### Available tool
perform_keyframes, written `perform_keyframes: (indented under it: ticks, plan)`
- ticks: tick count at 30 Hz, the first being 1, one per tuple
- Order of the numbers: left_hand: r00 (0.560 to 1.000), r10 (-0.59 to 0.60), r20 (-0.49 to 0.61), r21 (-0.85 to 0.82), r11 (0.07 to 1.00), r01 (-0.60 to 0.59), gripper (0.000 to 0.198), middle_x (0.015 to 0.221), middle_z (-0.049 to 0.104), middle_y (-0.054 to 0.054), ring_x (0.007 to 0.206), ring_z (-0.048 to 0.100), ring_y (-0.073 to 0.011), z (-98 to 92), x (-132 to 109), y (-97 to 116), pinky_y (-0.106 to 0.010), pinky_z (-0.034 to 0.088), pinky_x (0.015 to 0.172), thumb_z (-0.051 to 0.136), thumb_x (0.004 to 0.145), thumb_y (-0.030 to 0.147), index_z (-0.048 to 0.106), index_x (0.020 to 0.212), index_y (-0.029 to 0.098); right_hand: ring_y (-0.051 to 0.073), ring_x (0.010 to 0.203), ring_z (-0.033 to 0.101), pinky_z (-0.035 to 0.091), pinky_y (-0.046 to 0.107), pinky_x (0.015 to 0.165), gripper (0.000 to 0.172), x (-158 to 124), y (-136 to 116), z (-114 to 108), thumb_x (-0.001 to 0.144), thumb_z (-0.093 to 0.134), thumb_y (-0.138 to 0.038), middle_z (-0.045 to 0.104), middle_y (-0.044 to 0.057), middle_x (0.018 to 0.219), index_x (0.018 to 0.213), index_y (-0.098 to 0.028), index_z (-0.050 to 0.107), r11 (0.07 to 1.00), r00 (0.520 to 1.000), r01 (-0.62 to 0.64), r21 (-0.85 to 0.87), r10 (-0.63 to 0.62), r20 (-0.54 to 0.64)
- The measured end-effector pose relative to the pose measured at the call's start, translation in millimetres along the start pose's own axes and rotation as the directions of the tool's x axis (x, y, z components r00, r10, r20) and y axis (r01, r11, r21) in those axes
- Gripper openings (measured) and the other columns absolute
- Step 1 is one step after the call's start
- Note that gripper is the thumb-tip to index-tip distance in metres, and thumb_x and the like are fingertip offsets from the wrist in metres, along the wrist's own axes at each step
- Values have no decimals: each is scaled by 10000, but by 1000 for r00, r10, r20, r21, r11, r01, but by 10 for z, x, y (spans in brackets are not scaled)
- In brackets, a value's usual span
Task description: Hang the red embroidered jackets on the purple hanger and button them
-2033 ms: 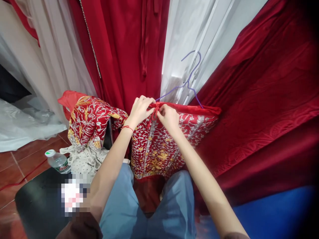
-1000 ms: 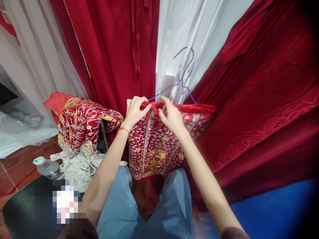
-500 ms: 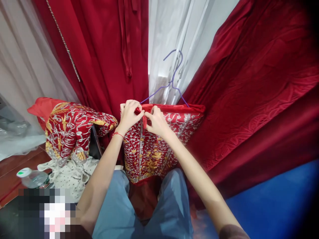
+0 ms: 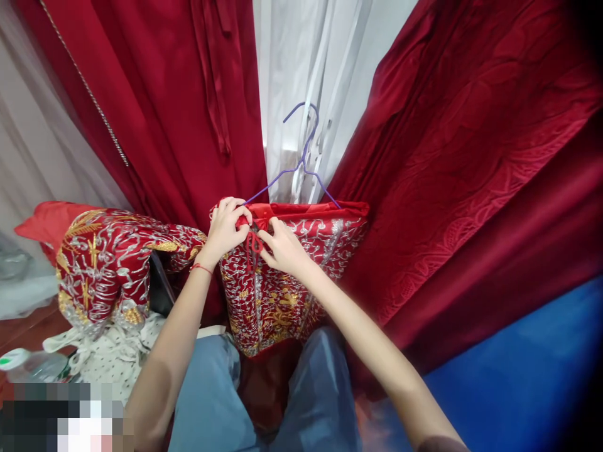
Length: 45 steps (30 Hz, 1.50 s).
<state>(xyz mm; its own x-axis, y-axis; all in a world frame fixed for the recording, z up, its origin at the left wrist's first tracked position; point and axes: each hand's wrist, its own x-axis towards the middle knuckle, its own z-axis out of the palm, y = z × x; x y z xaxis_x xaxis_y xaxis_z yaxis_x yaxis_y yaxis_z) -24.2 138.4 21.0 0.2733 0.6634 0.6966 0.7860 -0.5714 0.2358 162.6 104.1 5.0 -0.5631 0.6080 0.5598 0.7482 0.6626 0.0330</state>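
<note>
A red skirt-like garment [image 4: 282, 307] with silver and gold embroidery hangs upright in front of my knees. Its plain red waistband runs along a purple wire hanger [image 4: 302, 164]. At the left part of that band, thin red ties [image 4: 255, 243] form small loops, like a bow. My left hand [image 4: 227, 227] is closed at the band, with thumb and fingers pinching the red tie. From the other side, my right hand [image 4: 283, 248] pinches the ties near the loops. The fingertips partly cover the knot.
A matching embroidered red jacket [image 4: 103, 263] lies to the left, above a white dotted cloth [image 4: 110, 361]. A clear bottle [image 4: 40, 364] stands beside it. Red curtains or garments [image 4: 188, 113] hang behind, white fabric [image 4: 282, 75] between them. Blue flooring [image 4: 518, 358] lies at right.
The view has shifted, so everything sits further left and slightly lower. Between my hands, the red ties now show as open loops, and my fingers have spread a little apart around them.
</note>
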Motion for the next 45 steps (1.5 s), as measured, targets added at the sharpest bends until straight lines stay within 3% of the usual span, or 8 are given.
perform_keyframes:
  ticks: [12, 25, 30, 35, 38, 41, 43, 45]
  plan:
    - [996, 25, -83, 61, 998, -20, 126, 1217, 610, -79, 1245, 467, -306, 156, -10, -149, -485, 373, 1040, 526, 763, 136, 596, 803, 234, 226, 897, 448, 453, 356, 817, 242, 108, 274, 227, 940, 486, -317, 469, 108, 986, 1027, -165, 653, 996, 995, 86, 28, -85, -51]
    - [994, -13, -109, -53, 999, 7, 184, 1341, 548, -90, 1324, 436, -294, 55, -90, 41, -491, 357, 1105, 529, 760, 134, 578, 903, 239, 250, 1001, 501, 457, 394, 901, 308, -60, 37, -44, 963, 467, -284, 529, 131, 1087, 1208, -190, 628, 999, 998, -23, -43, 26, 54]
    - [846, -335, -414, -195, 941, 277, 285, 1199, 563, -146, 1060, 602, -277, 172, -274, -37, -420, 507, 906, 650, 753, 265, 549, 1011, 198, 262, 1024, 536, 432, 387, 899, 376, -141, -28, 41, 936, 502, -246, 572, 152, 1175, 1299, -194, 589, 979, 996, -40, -198, 54, 65]
    - [859, -472, -197, -489, 807, 332, 155, 791, 630, -15, 700, 634, -163, 338, -304, -110, -294, 527, 712, 588, 819, 313, 557, 935, 215, 196, 797, 603, 406, 310, 748, 335, -232, 11, 149, 1010, 407, -328, 663, 91, 919, 1176, -192, 664, 961, 989, -120, -249, 139, 58]
    - [806, -588, -70, -781, 535, 323, 95, 617, 524, 44, 563, 577, -122, 340, -242, -224, -244, 500, 615, 494, 834, 258, 529, 914, 221, 188, 762, 625, 375, 290, 671, 445, -385, 63, 237, 1036, 345, -387, 671, 104, 843, 964, -166, 725, 949, 978, -182, -257, 202, 55]
    - [732, -679, 57, -913, 261, 314, 64, 510, 324, 104, 394, 343, -63, 254, -212, -389, -158, 312, 431, 514, 772, 223, 515, 836, 216, 191, 728, 647, 358, 288, 613, 486, -635, 191, 326, 1038, 337, -369, 686, 113, 825, 857, -152, 733, 954, 946, -180, -240, 235, 222]
    - [756, -636, 152, -881, 260, 396, 73, 514, 366, 93, 404, 314, -53, 208, -243, -440, -154, 233, 404, 574, 744, 244, 553, 800, 202, 182, 673, 646, 351, 282, 581, 446, -784, 294, 369, 1025, 380, -349, 690, 95, 795, 827, -164, 734, 964, 891, -177, -197, 242, 385]
    - [802, -541, 252, -802, 347, 486, 139, 597, 530, 43, 499, 452, -71, 214, -307, -410, -169, 336, 455, 665, 711, 283, 593, 780, 187, 172, 658, 644, 357, 272, 571, 365, -856, 371, 393, 998, 449, -327, 695, 86, 824, 823, -178, 732, 967, 855, -206, -147, 251, 453]
